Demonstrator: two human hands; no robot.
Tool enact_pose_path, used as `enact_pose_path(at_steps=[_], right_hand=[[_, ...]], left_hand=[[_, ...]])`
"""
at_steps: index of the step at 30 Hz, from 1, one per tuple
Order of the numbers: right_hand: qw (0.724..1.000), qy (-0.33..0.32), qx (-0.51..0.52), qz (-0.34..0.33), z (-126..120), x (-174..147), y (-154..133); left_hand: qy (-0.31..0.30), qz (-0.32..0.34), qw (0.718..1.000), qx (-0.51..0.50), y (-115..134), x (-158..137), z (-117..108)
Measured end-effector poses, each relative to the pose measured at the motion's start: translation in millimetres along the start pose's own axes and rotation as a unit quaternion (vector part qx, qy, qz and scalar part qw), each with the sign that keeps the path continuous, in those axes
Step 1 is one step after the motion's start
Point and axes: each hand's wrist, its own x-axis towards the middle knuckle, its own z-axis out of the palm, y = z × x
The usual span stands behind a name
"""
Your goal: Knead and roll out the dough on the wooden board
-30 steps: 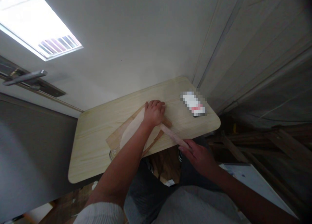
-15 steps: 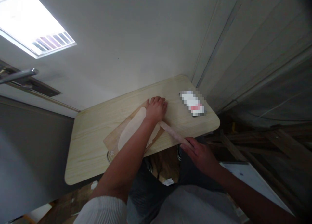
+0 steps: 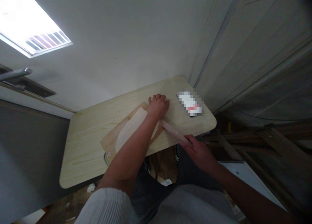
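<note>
On the table lies a wooden board [image 3: 108,142], holding a pale flat sheet, apparently dough [image 3: 129,128]. My left forearm crosses over both. My left hand [image 3: 159,105] lies palm down at the board's far end, fingers spread and slightly bent; its palm is hidden. My right hand [image 3: 198,151] is closed around the near end of a light wooden rolling pin [image 3: 174,131]. The pin slants up and left from it, passing under my left wrist, where its far end is out of sight.
A phone-like object [image 3: 190,104], blurred out, lies at the right of the pale table [image 3: 80,143]. A white door with a metal handle [image 3: 17,74] stands behind. Wooden beams [image 3: 285,139] and a white panel [image 3: 251,178] are at the lower right.
The whole view has shifted slightly left. My left hand has moved a little to the right and farther away over the board. My right hand keeps its grip on the rolling pin.
</note>
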Motion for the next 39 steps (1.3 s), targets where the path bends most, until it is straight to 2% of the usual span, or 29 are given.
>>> enact_pose_path(at_steps=[4,7,9,13,22,25,31,34,39], right_hand=[[0.998,0.008,0.056,-0.002,-1,3,0],[0.994,0.034,0.104,0.012,-3,4,6],[0.991,0.052,0.124,0.025,-5,4,11],[0.988,0.071,0.132,0.039,-7,3,14],[0.990,0.084,0.117,0.000,-5,1,1],[0.990,0.081,0.113,-0.008,-4,1,-5],[0.995,0.054,0.074,-0.032,3,-2,-15],[0.997,0.030,0.048,-0.044,11,-3,-22],[0.997,-0.014,0.027,-0.070,20,-3,-33]], left_hand=[[0.106,-0.014,0.988,-0.110,-9,-3,-8],[0.143,-0.061,0.981,-0.112,-18,-29,-14],[0.123,-0.083,0.987,-0.067,-19,-54,-14],[0.028,-0.004,1.000,0.002,-12,-95,-10],[-0.045,0.114,0.992,0.024,-5,-135,-23],[-0.018,0.066,0.997,0.031,-5,-156,-26],[0.036,-0.136,0.988,0.067,-34,-204,-34],[0.043,-0.144,0.985,0.081,-47,-218,-34],[0.046,-0.122,0.988,0.088,-53,-225,-32]])
